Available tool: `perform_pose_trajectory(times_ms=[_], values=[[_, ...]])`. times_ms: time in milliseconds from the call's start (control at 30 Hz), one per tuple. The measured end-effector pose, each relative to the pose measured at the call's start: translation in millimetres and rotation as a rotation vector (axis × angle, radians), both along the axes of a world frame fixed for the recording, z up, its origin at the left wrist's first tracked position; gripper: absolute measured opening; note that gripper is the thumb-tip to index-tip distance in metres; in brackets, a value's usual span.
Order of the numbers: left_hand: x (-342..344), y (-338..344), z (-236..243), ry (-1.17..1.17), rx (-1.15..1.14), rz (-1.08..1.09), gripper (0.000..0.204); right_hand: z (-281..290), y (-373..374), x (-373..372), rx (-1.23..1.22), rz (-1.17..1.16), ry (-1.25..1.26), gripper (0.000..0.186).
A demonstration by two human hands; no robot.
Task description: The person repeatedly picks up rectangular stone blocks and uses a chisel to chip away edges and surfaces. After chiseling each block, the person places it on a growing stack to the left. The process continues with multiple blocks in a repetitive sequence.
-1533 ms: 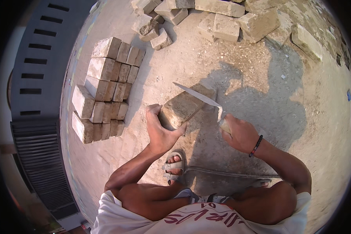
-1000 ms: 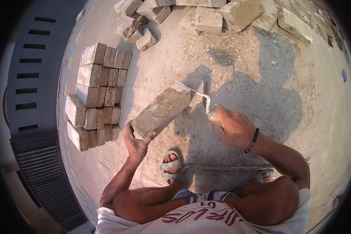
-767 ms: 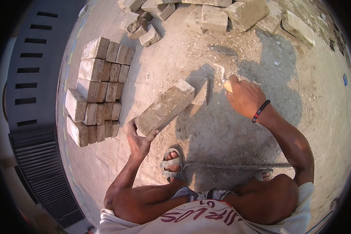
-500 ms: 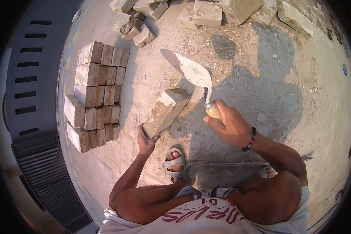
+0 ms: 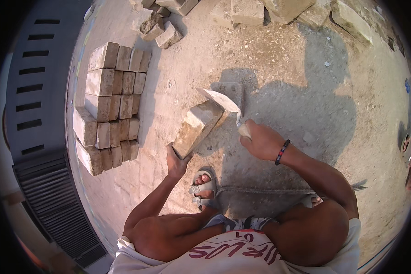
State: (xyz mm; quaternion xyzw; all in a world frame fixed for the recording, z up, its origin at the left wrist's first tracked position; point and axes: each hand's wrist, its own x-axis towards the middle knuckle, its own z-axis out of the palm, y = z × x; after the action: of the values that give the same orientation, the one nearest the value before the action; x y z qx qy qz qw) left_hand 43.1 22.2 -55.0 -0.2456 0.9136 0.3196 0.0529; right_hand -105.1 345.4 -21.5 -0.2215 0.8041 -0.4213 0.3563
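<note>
While left hand [image 5: 176,165] grips brick [image 5: 195,130], trowel [image 5: 223,100] near, maroon-lettered shirt [image 5: 219,256]

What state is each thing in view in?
Brick: gripped, diagonal in view
Left hand: gripping the brick's near end
Trowel: held, blade at brick's far end, contact unclear
Right hand: closed around the trowel
Brick stack: orderly
Loose bricks: scattered
Bracelet: worn
Left sandal: worn

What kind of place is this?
Likely an outdoor yard or roadside: sunlit, dusty tan ground, a neat stack of pale rectangular bricks and a dark grey metal gate suggest it.
</note>
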Motion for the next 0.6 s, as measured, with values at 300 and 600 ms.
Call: perform_pose_trajectory(times_ms=[300,600], values=[[-47.8,32.7,46.8,0.057,-0.251,-0.380,0.100,22.4,-13.0,-0.6,-0.009,-0.030,0.078,0.042],[-88.2,53.6,52.4,0.070,-0.213,-0.332,0.088,58.0,-19.5,-0.3,0.081,0.130,0.071,0.041]])
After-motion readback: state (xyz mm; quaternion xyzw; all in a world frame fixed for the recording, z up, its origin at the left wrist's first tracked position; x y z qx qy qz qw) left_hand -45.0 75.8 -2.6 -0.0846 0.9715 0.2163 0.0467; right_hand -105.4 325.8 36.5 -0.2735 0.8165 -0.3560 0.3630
